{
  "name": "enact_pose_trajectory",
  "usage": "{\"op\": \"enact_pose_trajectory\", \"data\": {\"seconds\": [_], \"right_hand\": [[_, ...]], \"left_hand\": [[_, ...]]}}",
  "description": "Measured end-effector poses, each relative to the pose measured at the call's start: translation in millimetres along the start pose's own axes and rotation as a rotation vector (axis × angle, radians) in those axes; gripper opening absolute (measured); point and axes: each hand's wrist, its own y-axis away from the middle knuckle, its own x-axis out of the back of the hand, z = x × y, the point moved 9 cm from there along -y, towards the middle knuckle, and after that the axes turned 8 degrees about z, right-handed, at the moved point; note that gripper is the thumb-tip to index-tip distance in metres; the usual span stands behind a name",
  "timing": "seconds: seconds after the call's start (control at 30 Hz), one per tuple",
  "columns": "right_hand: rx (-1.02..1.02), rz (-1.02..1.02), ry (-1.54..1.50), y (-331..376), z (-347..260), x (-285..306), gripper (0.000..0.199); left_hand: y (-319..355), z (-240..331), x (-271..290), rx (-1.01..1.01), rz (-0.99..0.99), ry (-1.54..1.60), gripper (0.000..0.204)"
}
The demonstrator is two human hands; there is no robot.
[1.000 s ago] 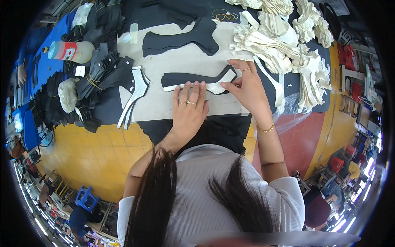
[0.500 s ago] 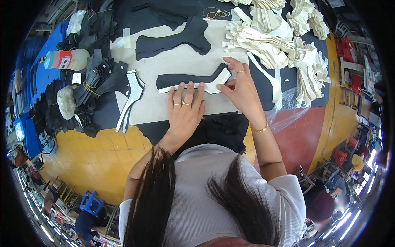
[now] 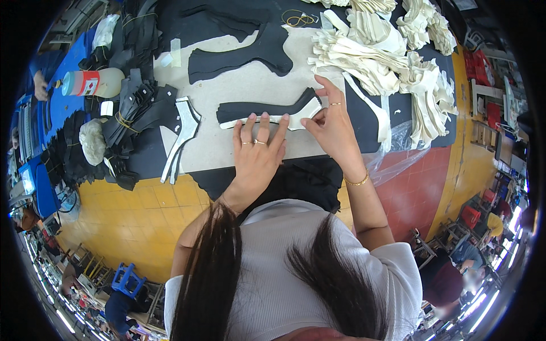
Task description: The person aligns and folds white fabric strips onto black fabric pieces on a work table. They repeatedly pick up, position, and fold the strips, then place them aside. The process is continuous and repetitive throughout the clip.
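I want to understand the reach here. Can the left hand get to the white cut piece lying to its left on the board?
Probably yes. The left hand lies flat on the black piece, and the bare board between it and the white cut piece carries nothing in the way.

The black cut piece (image 3: 259, 108) under the left hand (image 3: 257, 153) looks like matt, soft fabric or foam, lying on a smooth cream backing piece (image 3: 296, 120) with a stiffer, paper-like look. The board (image 3: 227, 148) beneath is dull beige card or pressed fibre, unpolished. The right hand (image 3: 333, 128) wears a shiny metal bracelet (image 3: 355, 182). The cream stacks (image 3: 375, 57) look like matt cloth or thin leather. The bottle (image 3: 94, 83) is smooth plastic.
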Motion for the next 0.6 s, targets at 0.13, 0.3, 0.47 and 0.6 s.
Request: {"op": "enact_pose_trajectory", "data": {"seconds": [0.13,0.3,0.47,0.6], "right_hand": [[-0.01,-0.004,-0.01,-1,3,-2,0.088],[0.017,0.011,0.025,0,-1,1,0.088],[0.027,0.122,0.009,-5,0,10,0.085],[0.032,0.2,-0.036,-4,6,11,0.079]], "left_hand": [[-2,5,1,-0.022,0.022,-0.033,0.058],[-6,6,2,-0.026,0.001,-0.03,0.06],[-9,6,5,-0.032,-0.021,-0.039,0.06],[-10,7,4,-0.03,-0.03,-0.035,0.063]]}}
